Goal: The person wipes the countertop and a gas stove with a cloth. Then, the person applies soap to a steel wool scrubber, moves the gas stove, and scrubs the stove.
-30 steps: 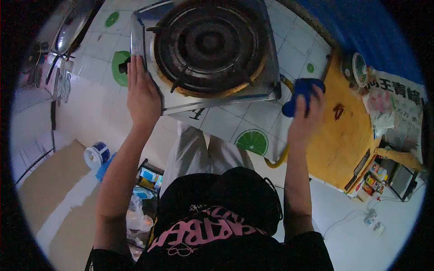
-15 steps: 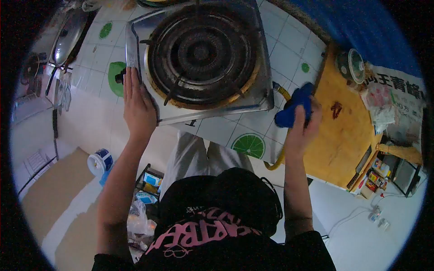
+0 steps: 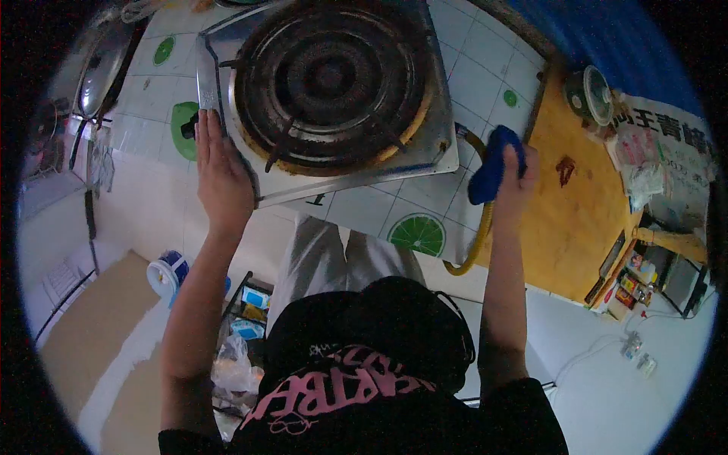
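Note:
A single-burner gas stove [image 3: 227, 171] with a dark, round burner sits at a slant on the tiled counter. My left hand [image 3: 224, 178] lies flat along the stove's left front corner, its fingers stretched out against the metal side. Beyond the stove's right edge, my right hand [image 3: 519, 176] grips a blue cloth [image 3: 489, 171], which hangs bunched from the fingers. A yellow gas hose [image 3: 483, 235] runs from the stove's right side, past the cloth and down over the counter's edge. The cloth hides part of the hose.
White tiles [image 3: 356, 212] with green lime pictures surround the stove. A wooden board [image 3: 557, 227] lies at the right, with a lidded bowl [image 3: 597, 98] at its back. At the far left is a pan [image 3: 102, 76]. A white-and-blue bucket [image 3: 167, 273] stands on the floor.
The stove and my left hand have shifted slightly to the left and away from me. My right hand still holds the cloth, now turned more upright.

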Motion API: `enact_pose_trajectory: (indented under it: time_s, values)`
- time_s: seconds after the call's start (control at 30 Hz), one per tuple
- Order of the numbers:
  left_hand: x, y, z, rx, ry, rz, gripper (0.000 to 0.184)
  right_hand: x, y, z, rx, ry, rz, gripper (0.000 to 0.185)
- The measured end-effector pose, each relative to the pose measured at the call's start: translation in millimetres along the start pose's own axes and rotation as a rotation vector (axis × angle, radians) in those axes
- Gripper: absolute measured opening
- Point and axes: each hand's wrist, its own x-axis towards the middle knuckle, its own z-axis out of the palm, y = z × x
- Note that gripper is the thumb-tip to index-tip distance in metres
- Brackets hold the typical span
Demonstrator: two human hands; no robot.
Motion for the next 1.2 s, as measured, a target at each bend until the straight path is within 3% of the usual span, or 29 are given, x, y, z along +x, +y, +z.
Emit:
enact_pose_trajectory:
  time_s: [0.07, 0.1, 0.17, 0.33, 0.4, 0.43, 0.5, 0.63, 0.7, 0.8, 0.93, 1.13, 1.2]
  values:
    - [0, -1, 1, -0.011, 0.023, 0.032, 0.046, -8, -37, -8, 0.456, 0.031, 0.419, 0.023]
    - [-2, -1, 0, -0.022, 0.04, 0.064, 0.047, -20, -45, -5, 0.453, 0.031, 0.43, 0.023]
    - [-2, -1, -1, -0.008, 0.019, 0.059, 0.047, -37, -62, 7, 0.103, -0.054, -0.204, 0.025]
    - [0, -5, -3, -0.015, -0.009, 0.074, 0.047, -25, -43, 33, -0.024, -0.037, -0.246, 0.032]
    - [0, -8, 0, 0.01, 0.002, 0.111, 0.047, -1, -30, 22, 0.111, -0.123, 0.249, 0.032]
    - [1, -7, 1, 0.007, 0.007, 0.116, 0.047, 4, -25, 14, 0.111, -0.115, 0.247, 0.032]
    - [0, -8, 1, 0.031, -0.005, 0.078, 0.047, 8, -22, 3, 0.455, 0.048, 0.301, 0.035]
    - [-1, -6, 2, 0.032, 0.003, 0.064, 0.047, -14, -62, 3, 0.122, -0.084, 0.137, 0.038]
    - [-1, -9, 3, 0.037, -0.012, 0.034, 0.046, -26, -73, 26, -0.057, -0.185, -0.289, 0.034]
    - [-1, -8, 2, -0.006, -0.003, 0.037, 0.046, 7, -72, 43, 0.149, -0.161, -0.13, 0.031]
    - [-1, -1, -3, -0.063, 0.0, 0.012, 0.046, 32, -63, 55, 0.312, -0.196, -0.104, 0.031]
    - [0, 2, -3, -0.002, -0.017, -0.019, 0.046, -2, -64, 15, 0.155, -0.312, -0.117, 0.032]
    - [0, 5, -6, -0.005, -0.03, -0.01, 0.046, 23, -63, 33, 0.143, -0.248, -0.126, 0.034]
